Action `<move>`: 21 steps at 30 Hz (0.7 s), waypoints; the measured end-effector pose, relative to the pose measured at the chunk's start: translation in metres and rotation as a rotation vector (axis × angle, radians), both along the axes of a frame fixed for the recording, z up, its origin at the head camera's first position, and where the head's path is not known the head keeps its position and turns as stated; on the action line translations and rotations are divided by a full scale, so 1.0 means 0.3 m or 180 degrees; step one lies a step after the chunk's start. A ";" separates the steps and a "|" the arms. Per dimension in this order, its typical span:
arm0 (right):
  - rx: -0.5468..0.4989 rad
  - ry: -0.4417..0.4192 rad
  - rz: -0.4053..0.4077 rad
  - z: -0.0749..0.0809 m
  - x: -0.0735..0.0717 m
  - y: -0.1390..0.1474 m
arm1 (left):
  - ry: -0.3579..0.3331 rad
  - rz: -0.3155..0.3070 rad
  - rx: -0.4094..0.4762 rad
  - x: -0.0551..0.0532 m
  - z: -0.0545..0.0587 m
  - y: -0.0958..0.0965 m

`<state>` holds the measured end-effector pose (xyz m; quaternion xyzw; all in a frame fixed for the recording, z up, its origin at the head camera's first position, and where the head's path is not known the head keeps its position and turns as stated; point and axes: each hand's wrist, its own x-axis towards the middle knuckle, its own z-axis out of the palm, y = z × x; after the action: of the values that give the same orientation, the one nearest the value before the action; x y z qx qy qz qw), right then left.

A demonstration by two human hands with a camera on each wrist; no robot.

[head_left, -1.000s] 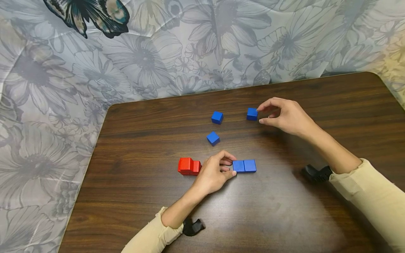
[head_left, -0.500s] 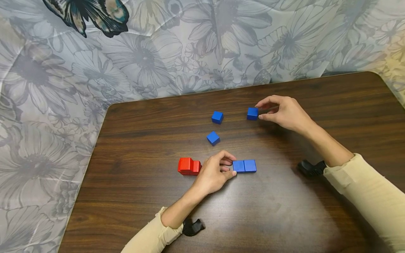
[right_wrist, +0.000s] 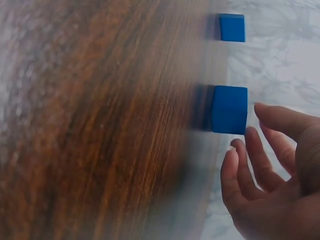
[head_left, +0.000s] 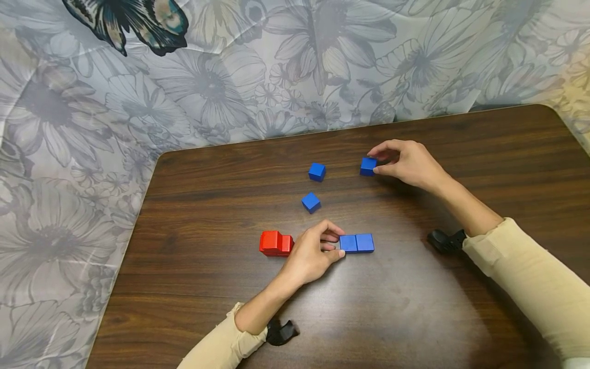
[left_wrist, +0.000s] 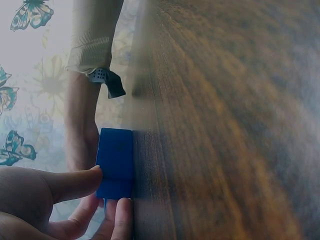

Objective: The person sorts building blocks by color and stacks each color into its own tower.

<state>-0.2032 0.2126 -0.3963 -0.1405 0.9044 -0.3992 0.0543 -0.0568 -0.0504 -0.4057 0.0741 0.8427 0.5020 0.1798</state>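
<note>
My left hand point(head_left: 313, 252) is at the left end of two blue cubes that sit side by side. Its thumb and fingers hold the left blue cube point(head_left: 348, 243); the right blue cube point(head_left: 365, 242) butts against it. In the left wrist view the thumb lies along the edge of the blue pair point(left_wrist: 116, 155). Farther back, my right hand point(head_left: 412, 163) reaches around another blue cube point(head_left: 367, 165), thumb and index finger spread at its right side. A small gap shows between thumb and cube point(right_wrist: 230, 110) in the right wrist view.
Two loose blue cubes, one farther back point(head_left: 317, 171) and one nearer point(head_left: 311, 203), lie left of the right hand. Red blocks point(head_left: 275, 243), one standing higher, are just left of the left hand. A flowered cloth point(head_left: 295, 66) hangs behind the brown table point(head_left: 193, 287).
The right hand has moved slightly left, bringing its thumb and index finger around the far blue cube's right side. The left hand and the other blocks stay where they were.
</note>
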 end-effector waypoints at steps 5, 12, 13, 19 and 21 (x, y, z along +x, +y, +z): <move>0.0037 -0.0031 0.0000 -0.004 -0.005 -0.008 | 0.0011 -0.0011 -0.0027 0.002 0.004 -0.002; 0.0062 -0.0153 -0.0023 -0.011 -0.007 -0.013 | 0.0029 -0.0016 -0.0034 0.002 0.006 -0.002; 0.0063 -0.0166 -0.0021 -0.013 -0.008 -0.013 | 0.0029 -0.0016 -0.0033 0.002 0.005 -0.002; 0.0095 -0.0196 -0.0035 -0.022 -0.014 -0.012 | 0.0021 -0.0004 -0.0032 0.001 0.003 -0.002; 0.0111 -0.0189 -0.0045 -0.021 -0.014 -0.013 | 0.0020 -0.0003 -0.0028 0.000 0.003 -0.002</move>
<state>-0.2075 0.2088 -0.4025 -0.1213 0.9102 -0.3878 0.0808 -0.0567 -0.0509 -0.4047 0.0753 0.8454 0.4980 0.1777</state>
